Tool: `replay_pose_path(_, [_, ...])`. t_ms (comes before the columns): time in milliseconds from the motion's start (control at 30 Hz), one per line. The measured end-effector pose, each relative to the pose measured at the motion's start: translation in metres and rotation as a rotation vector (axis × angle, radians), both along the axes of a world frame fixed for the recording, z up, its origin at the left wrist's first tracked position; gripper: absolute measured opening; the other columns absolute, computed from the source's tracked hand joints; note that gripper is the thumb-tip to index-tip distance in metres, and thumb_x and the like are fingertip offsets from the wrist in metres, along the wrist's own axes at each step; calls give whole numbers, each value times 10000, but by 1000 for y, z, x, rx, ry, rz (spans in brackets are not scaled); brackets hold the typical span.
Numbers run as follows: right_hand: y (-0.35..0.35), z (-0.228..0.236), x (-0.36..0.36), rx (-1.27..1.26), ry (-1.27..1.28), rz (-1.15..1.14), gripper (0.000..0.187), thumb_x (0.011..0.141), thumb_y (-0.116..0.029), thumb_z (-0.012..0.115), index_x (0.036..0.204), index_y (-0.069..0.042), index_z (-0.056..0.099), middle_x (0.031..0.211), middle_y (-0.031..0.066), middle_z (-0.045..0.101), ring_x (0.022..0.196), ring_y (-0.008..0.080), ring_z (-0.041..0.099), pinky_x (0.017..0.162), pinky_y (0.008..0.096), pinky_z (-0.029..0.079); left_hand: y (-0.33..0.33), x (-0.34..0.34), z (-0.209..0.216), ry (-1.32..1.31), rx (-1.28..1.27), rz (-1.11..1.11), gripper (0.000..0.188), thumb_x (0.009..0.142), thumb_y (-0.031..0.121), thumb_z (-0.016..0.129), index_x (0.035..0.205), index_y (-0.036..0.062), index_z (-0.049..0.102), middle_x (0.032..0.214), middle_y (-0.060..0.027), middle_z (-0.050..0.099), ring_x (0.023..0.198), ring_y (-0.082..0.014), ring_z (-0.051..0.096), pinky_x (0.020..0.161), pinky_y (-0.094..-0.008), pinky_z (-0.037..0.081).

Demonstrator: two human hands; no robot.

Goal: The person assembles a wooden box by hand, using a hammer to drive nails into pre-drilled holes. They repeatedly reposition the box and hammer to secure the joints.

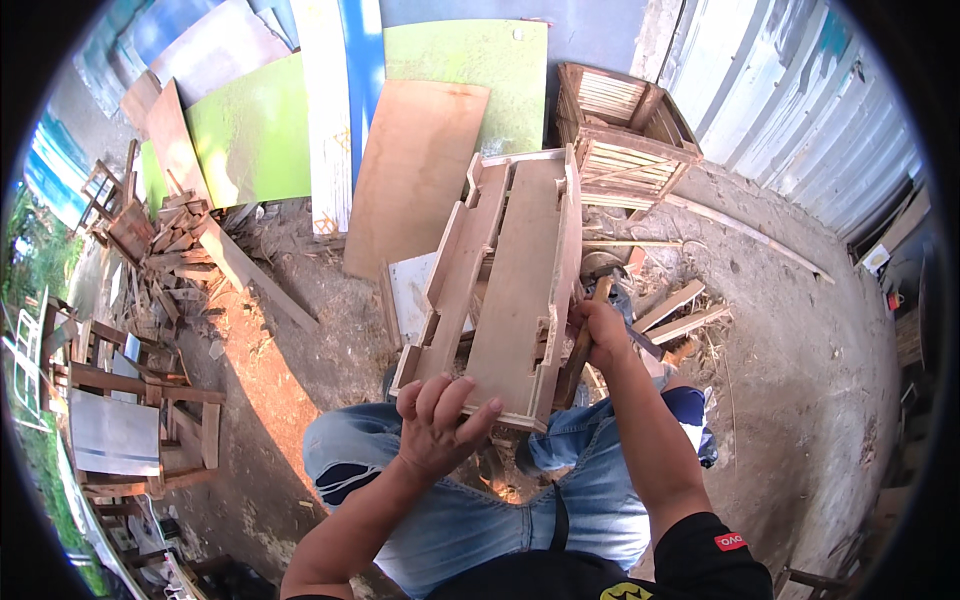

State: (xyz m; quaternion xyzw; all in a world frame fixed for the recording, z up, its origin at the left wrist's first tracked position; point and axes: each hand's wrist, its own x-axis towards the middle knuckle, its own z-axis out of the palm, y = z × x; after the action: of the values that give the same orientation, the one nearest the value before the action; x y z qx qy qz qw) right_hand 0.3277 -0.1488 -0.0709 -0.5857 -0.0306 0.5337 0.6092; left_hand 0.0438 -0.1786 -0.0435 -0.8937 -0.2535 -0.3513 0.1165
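A long, shallow box-like wooden piece [515, 270] with notched side boards and a gap along its length tilts away in front of my knees. At its near left corner, my left hand [440, 425] curls its fingers over the end board, thumb along the edge. My right hand [603, 335] is closed around the wooden handle of a hammer [603, 290], close beside the piece's right side. The dark hammer head shows just beyond the fist. What lies under the wooden piece is mostly hidden.
Wood offcuts [685, 315] lie on the ground at right. A slatted wooden crate [630, 135] stands at the back right. A plywood sheet [415, 170] and green panels [250, 135] lean at the back. Scrap wood [180, 240] and a wooden frame [190, 430] are at left.
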Motion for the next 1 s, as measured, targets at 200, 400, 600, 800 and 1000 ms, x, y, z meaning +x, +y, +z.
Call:
replay_pose_path(200, [3,-12,4,32,14,20,196,772,85,528,943,-11,531,854,87,603,715,207,624,670,352,568,0,4,-13,-119,-35,11,735,733,235,773,1370,273,409,1171,-22,472,1133,-219,482,1024,-474,298])
replay_pose_path(400, [4,-14,8,62,15,56,232,845,47,518,1076,55,534,981,155,636,883,263,686,791,381,620,4,2,-17,-164,-54,18,794,664,247,828,1337,235,407,1136,-33,454,1088,-228,478,964,-473,328])
replay_pose_path(600, [6,-5,4,118,28,54,362,861,47,520,1222,48,498,1141,154,611,1059,286,665,869,427,605,7,-2,-13,-187,-73,46,875,602,280,873,1326,180,393,1139,-71,440,1076,-279,458,915,-487,349])
replay_pose_path(800, [7,15,-4,302,40,53,269,841,72,524,1083,-40,492,1219,148,592,1139,328,638,880,441,592,21,-23,-16,-317,-304,73,1082,542,277,915,1397,21,303,1219,-184,420,1116,-367,446,963,-514,345])
replay_pose_path(1000, [7,24,-9,426,56,81,275,840,67,535,1041,-106,463,1368,161,562,1222,326,591,893,428,544,26,-44,-15,-379,-490,108,1192,525,227,938,1444,-31,224,1291,-206,377,1163,-370,435,1021,-486,363])
